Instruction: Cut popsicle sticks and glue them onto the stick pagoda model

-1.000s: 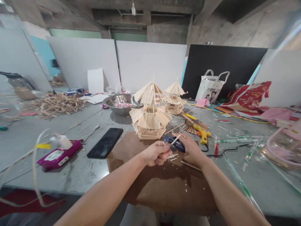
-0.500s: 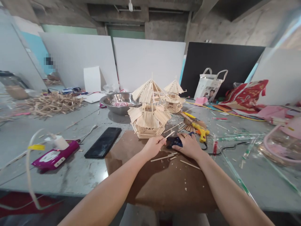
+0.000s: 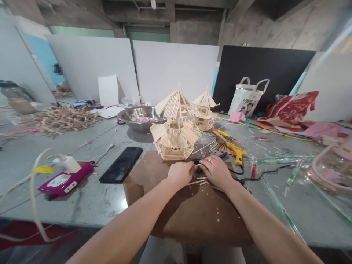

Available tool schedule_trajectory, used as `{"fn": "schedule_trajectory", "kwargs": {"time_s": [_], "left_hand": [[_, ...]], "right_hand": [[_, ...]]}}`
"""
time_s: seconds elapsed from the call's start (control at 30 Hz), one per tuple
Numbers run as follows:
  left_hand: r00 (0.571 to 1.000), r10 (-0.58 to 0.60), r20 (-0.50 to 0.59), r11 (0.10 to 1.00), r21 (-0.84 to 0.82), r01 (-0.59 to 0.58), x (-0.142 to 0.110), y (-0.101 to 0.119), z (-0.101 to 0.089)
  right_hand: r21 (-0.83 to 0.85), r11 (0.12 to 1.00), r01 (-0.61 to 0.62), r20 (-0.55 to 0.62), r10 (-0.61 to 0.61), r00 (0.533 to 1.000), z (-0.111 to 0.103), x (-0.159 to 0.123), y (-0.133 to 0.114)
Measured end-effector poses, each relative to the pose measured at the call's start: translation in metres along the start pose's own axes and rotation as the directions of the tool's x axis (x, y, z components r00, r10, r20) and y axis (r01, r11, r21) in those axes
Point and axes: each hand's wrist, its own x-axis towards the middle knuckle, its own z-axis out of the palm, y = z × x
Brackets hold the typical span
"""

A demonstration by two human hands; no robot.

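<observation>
Both my hands rest close together on a brown cardboard sheet (image 3: 178, 216), just in front of a pagoda model made of wooden sticks (image 3: 176, 132). My left hand (image 3: 180, 173) is closed, pinching a thin wooden stick (image 3: 197, 165) that points toward my right hand. My right hand (image 3: 217, 171), with a ring on one finger, curls over a blue hand cutter (image 3: 197, 161), most of it hidden under the fingers. A few loose stick pieces (image 3: 196, 182) lie on the cardboard beneath the hands.
A smaller stick pagoda (image 3: 205, 110) and a steel bowl (image 3: 137, 117) stand behind. A yellow glue gun (image 3: 236, 152) lies to the right, a black phone (image 3: 121, 165) and a pink pack (image 3: 64, 181) to the left. Stick pile (image 3: 60, 119) far left; bags far right.
My hands lowered from a raised position onto the cardboard and came together. The blue cutter went down with my right hand, and the stick now sits between the two hands.
</observation>
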Motion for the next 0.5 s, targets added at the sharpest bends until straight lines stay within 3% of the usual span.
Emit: {"fn": "schedule_trajectory", "kwargs": {"time_s": [0.2,0.5], "left_hand": [[1.0,-0.001,0.019,1.0,0.023,0.001,-0.002,0.002,-0.001],[0.996,-0.077,0.033,0.997,-0.023,0.078,-0.003,0.007,0.001]], "right_hand": [[-0.113,0.991,-0.073,0.024,0.076,0.997,0.0,-0.003,-0.003],[-0.143,0.973,-0.181,-0.012,0.181,0.983,0.001,-0.002,-0.015]]}}
